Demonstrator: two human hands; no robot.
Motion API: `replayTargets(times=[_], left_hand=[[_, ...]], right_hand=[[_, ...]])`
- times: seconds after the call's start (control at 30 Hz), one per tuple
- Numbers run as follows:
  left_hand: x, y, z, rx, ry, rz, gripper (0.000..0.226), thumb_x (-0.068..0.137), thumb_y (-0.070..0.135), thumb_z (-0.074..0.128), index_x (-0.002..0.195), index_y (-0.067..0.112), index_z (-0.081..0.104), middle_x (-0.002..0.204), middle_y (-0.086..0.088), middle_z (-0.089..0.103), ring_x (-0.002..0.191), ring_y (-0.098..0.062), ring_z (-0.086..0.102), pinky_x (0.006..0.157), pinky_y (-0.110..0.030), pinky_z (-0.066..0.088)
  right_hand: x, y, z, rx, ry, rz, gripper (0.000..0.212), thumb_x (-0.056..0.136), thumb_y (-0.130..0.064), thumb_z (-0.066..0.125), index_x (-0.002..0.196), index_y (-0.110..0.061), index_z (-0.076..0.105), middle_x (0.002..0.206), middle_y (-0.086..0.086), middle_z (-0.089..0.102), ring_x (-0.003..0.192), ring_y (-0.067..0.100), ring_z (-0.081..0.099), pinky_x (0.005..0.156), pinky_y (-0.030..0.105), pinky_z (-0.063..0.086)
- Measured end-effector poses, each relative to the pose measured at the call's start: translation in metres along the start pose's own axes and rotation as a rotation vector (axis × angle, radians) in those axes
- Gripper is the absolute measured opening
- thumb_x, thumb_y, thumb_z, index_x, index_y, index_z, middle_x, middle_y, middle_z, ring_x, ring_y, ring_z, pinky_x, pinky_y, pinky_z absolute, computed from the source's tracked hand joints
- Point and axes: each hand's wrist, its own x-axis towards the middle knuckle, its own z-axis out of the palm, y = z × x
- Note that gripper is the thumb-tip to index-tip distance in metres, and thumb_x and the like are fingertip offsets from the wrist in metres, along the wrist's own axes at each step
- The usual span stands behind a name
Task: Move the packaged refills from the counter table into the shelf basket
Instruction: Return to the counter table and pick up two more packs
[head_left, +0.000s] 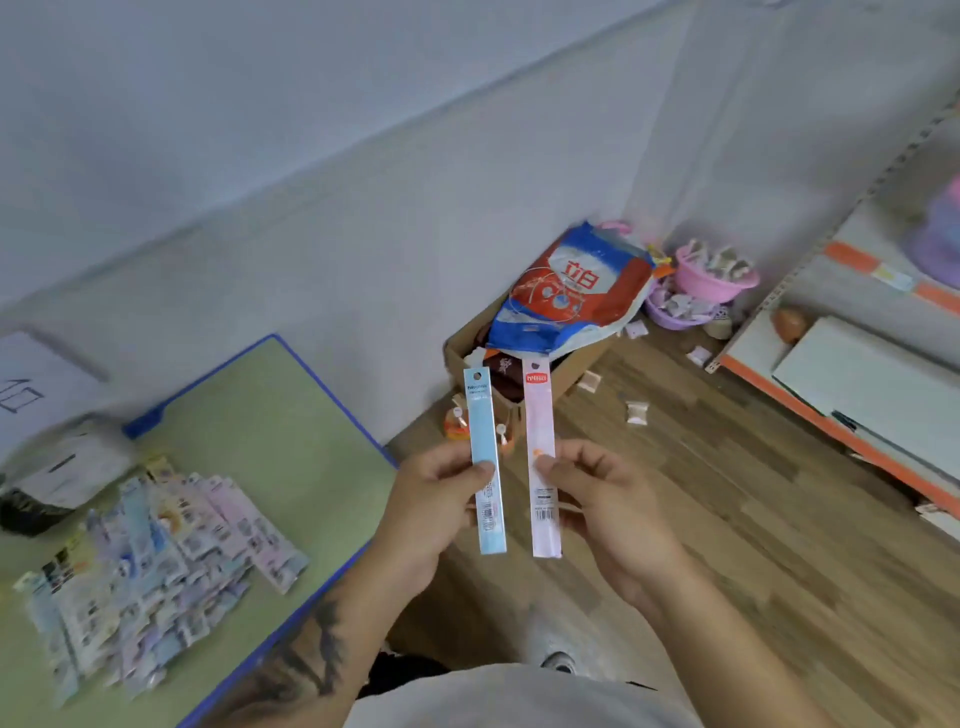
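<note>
While both hands are raised over the wood floor (727, 519), each pinches one long refill pack upright: left hand (434, 501) has the blue pack (485, 457) between thumb and fingers, right hand (605, 506) has the pink pack (540, 452) the same way. Packs side by side, near, not touching. Grip on each is at the lower half, barcode ends down.

Rest of the packaged refills (150, 561) lie in a loose overlapping pile on the green tabletop (270, 426), blue-edged, at left, well apart from the hands. White bag-like item (67, 467) sits behind the pile.

Ahead on the floor: open cardboard box (576, 369) with a red-blue-white bag (566, 291) lying on top, against the wall. Beside it pink basket (714, 278) and purple basket (672, 314) holding small packets; a few small packets scattered on the floor. Shelf unit (841, 400) with orange trim at right. Plain pale walls; picture blurry at the edges.
</note>
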Motion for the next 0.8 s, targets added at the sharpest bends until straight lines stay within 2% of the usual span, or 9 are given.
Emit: replayTargets(times=[0.07, 0.17, 0.27, 0.4, 0.57, 0.7, 0.8], left_hand=[[-0.008, 0.009, 0.047, 0.037, -0.073, 0.034, 0.02, 0.101, 0.012, 0.065, 0.115, 0.021, 0.075, 0.103, 0.001, 0.08, 0.098, -0.022, 0.076, 0.092, -0.048, 0.061], [-0.022, 0.017, 0.112, 0.095, -0.189, 0.052, 0.022, 0.102, 0.015, 0.063, 0.11, 0.032, 0.074, 0.102, 0.009, 0.079, 0.096, -0.015, 0.077, 0.089, -0.043, 0.062], [-0.032, 0.02, 0.168, 0.144, -0.278, 0.042, 0.022, 0.103, 0.012, 0.06, 0.116, 0.025, 0.073, 0.104, 0.003, 0.08, 0.098, -0.019, 0.077, 0.092, -0.051, 0.06], [-0.03, 0.027, 0.227, 0.241, -0.378, 0.05, 0.019, 0.103, 0.013, 0.06, 0.114, 0.021, 0.074, 0.104, 0.002, 0.08, 0.099, -0.021, 0.076, 0.094, -0.054, 0.059], [-0.008, 0.038, 0.299, 0.33, -0.481, 0.058, 0.017, 0.103, 0.014, 0.062, 0.113, 0.02, 0.074, 0.102, 0.0, 0.079, 0.098, -0.023, 0.076, 0.094, -0.053, 0.059], [0.025, 0.05, 0.364, 0.331, -0.575, 0.056, 0.016, 0.101, 0.015, 0.065, 0.107, 0.025, 0.076, 0.098, 0.002, 0.079, 0.097, -0.022, 0.075, 0.09, -0.047, 0.06], [0.056, 0.066, 0.416, 0.28, -0.64, 0.025, 0.016, 0.1, 0.012, 0.065, 0.103, 0.022, 0.077, 0.086, 0.002, 0.077, 0.08, -0.016, 0.072, 0.082, -0.044, 0.059]], right_hand=[[-0.017, -0.005, -0.042, 0.047, 0.067, -0.031, 0.009, 0.1, -0.008, 0.062, 0.102, -0.001, 0.069, 0.081, 0.007, 0.074, 0.066, 0.014, 0.067, 0.057, 0.024, 0.053], [-0.038, -0.007, -0.098, 0.07, 0.174, -0.056, 0.012, 0.1, -0.011, 0.063, 0.103, 0.0, 0.068, 0.096, 0.017, 0.077, 0.079, 0.026, 0.072, 0.066, 0.033, 0.058], [-0.056, -0.009, -0.148, 0.111, 0.268, -0.074, 0.015, 0.1, -0.013, 0.064, 0.104, 0.0, 0.068, 0.1, 0.02, 0.077, 0.086, 0.032, 0.073, 0.076, 0.04, 0.06], [-0.066, -0.014, -0.201, 0.198, 0.39, -0.13, 0.014, 0.099, -0.014, 0.066, 0.097, -0.001, 0.068, 0.099, 0.024, 0.075, 0.081, 0.03, 0.071, 0.074, 0.039, 0.058], [-0.068, -0.029, -0.262, 0.272, 0.541, -0.163, 0.013, 0.099, -0.014, 0.066, 0.088, -0.007, 0.067, 0.086, 0.014, 0.076, 0.072, 0.021, 0.071, 0.061, 0.026, 0.055], [-0.061, -0.056, -0.323, 0.267, 0.706, -0.201, 0.015, 0.098, -0.017, 0.068, 0.084, -0.011, 0.069, 0.083, 0.009, 0.076, 0.072, 0.018, 0.07, 0.068, 0.031, 0.056], [-0.049, -0.081, -0.364, 0.261, 0.801, -0.189, 0.017, 0.098, -0.018, 0.068, 0.082, -0.013, 0.068, 0.081, 0.007, 0.075, 0.071, 0.018, 0.068, 0.069, 0.033, 0.054]])
